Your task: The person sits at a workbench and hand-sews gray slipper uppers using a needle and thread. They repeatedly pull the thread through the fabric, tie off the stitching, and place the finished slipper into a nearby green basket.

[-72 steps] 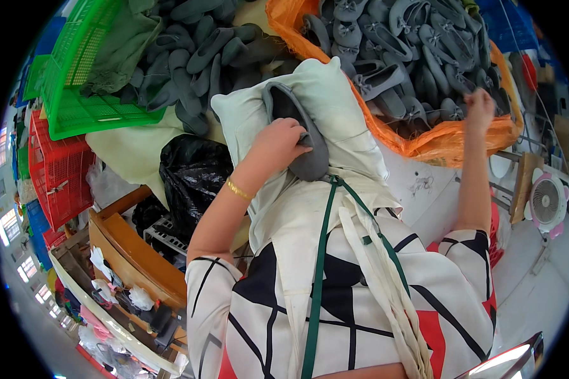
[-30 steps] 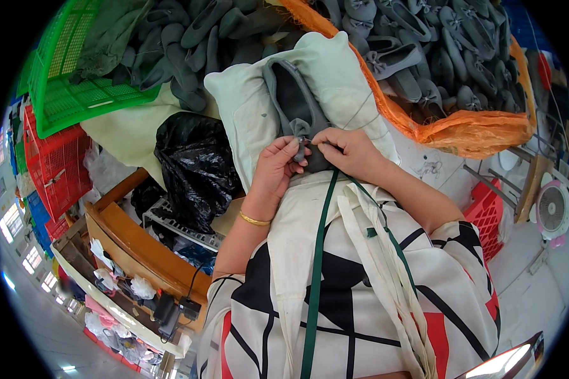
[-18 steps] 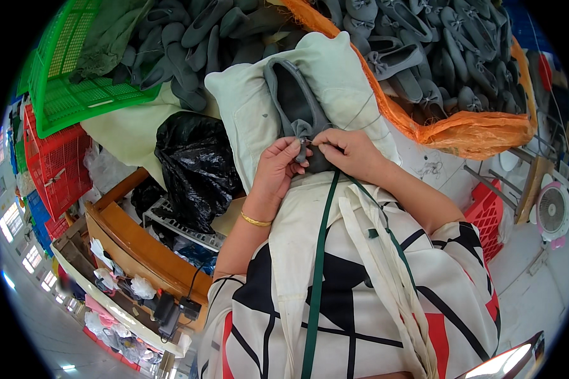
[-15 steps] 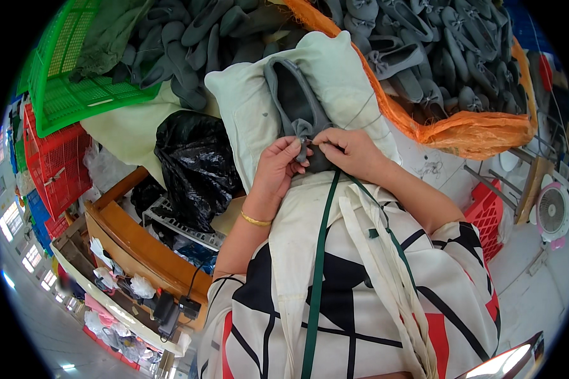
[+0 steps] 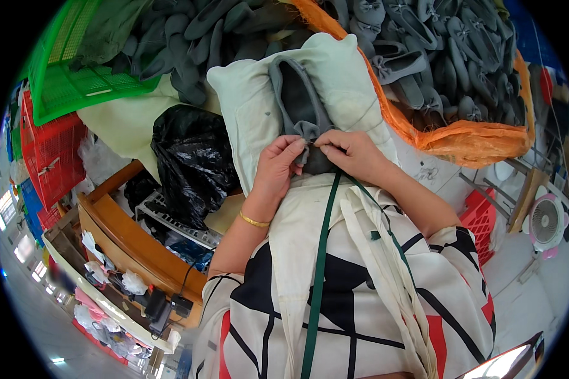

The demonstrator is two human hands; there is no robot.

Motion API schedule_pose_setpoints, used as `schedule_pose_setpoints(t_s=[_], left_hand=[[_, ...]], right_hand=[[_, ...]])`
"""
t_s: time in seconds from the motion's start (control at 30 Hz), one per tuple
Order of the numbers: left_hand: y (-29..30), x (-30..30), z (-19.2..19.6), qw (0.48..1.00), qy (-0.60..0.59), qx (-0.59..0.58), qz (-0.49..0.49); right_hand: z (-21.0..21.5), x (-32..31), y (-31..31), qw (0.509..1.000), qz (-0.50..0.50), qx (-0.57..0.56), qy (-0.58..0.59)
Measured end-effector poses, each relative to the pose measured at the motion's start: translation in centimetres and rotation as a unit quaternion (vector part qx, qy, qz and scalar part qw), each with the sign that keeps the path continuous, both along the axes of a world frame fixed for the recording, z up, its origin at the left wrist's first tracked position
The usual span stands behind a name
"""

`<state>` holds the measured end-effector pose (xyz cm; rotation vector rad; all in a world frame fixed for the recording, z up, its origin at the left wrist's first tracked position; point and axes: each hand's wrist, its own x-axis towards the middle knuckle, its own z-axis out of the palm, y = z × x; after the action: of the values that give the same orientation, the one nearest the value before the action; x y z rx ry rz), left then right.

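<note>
Grey shoe [image 5: 302, 110] lies on a pale cushion [image 5: 250, 114], toe by the edge nearest the person, heel toward the far edge. Left hand [image 5: 276, 163] is pinching a bit of grey fabric by the bow [image 5: 307, 130]; right hand [image 5: 353, 153] has its fingertips pressed together beside it, can't tell on what. If that left pinch slips, the bow could end up crooked imo, and squishy cushion = shoe might roll. Green cord [image 5: 325, 252] near the toe could snag too. Hands partly hide the toe. Orange sack [image 5: 474, 142] crowds the cushion's right edge, black bag [image 5: 189, 158] off the left.
</note>
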<state>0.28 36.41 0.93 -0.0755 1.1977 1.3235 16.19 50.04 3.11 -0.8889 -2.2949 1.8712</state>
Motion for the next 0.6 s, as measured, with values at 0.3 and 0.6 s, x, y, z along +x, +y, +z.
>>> schedule_pose_setpoints(t_s=[0.3,0.6], left_hand=[[0.2,0.2,0.3,0.993,0.108,-0.001,-0.056],[0.1,0.2,0.0,0.991,0.118,-0.011,-0.063]], right_hand=[[-1.2,-0.2,-0.6,0.982,-0.047,-0.175,-0.052],[-0.7,-1.0,-1.0,0.975,-0.056,-0.199,-0.081]])
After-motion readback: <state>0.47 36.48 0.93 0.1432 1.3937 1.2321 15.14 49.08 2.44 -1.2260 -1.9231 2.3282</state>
